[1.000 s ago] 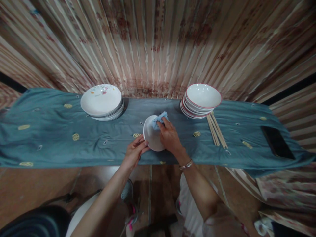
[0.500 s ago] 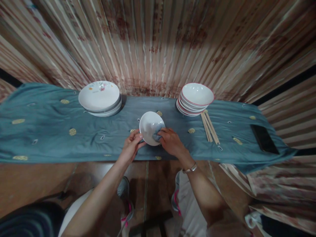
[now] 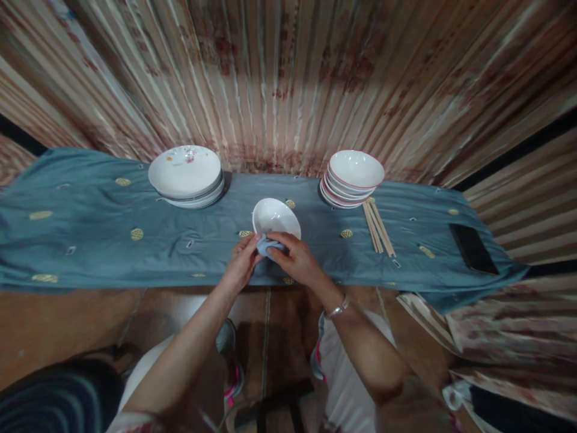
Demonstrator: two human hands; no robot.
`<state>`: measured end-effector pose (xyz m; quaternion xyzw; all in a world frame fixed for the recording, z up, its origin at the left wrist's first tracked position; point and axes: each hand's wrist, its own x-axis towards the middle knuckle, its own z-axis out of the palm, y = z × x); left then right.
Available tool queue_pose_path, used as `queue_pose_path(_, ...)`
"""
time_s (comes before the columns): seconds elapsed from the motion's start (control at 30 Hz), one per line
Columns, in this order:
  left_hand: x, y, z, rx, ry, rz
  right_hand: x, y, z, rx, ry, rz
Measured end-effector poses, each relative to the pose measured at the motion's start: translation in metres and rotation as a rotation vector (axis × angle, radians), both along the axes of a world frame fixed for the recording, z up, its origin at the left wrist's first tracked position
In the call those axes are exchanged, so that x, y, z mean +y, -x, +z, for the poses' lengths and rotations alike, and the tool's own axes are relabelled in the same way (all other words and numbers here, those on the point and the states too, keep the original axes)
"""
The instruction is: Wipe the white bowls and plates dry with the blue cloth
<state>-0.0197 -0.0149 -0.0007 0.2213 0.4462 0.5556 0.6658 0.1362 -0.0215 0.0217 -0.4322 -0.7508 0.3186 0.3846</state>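
Observation:
A white bowl (image 3: 276,215) is tilted over the middle of the cloth-covered table, its inside facing up. My left hand (image 3: 241,260) is closed at its near left edge, thumb at the rim and fingers partly hidden below. Bunched in the fingers of my right hand (image 3: 298,258) is a light blue cloth (image 3: 269,245), which lies across the bowl's near rim close to my left fingertips. The near part of the bowl is hidden by the cloth and my right hand.
Stacked plates (image 3: 186,174) with a floral print stand at the back left. Red-rimmed bowls (image 3: 356,170) are stacked at the back right, beside several wooden chopsticks (image 3: 379,228). A black phone (image 3: 473,248) lies at the table's right end. A pleated curtain (image 3: 279,90) hangs behind.
My right hand has moved the blue cloth from the inside right of the bowl leftward to its near rim. My left hand stays at the bowl's left edge.

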Motion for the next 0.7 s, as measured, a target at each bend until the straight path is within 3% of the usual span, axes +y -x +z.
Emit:
queue_pose_path(0.17, -0.003, -0.003, 0.003, -0.075, -0.002, 0.007, -0.005, 0.008, 0.008, -0.200, -0.141, -0.046)
queue_pose_path(0.4, -0.006, -0.005, 0.000, -0.003, 0.003, -0.014, -0.007, -0.002, 0.012, -0.384, -0.184, -0.084)
queue_pose_path(0.53, -0.003, 0.001, -0.005, 0.277, -0.098, 0.034, -0.005, -0.011, 0.014, -0.411, -0.227, -0.057)
queue_pose_path(0.63, 0.001, 0.011, 0.000, 0.645, -0.371, 0.160, -0.003, -0.017, 0.015, -0.430, -0.244, -0.053)
queue_pose_path(0.7, 0.003, 0.017, 0.007, 0.849, -0.585, 0.125, -0.002, -0.020, 0.016, -0.430, -0.245, -0.056)
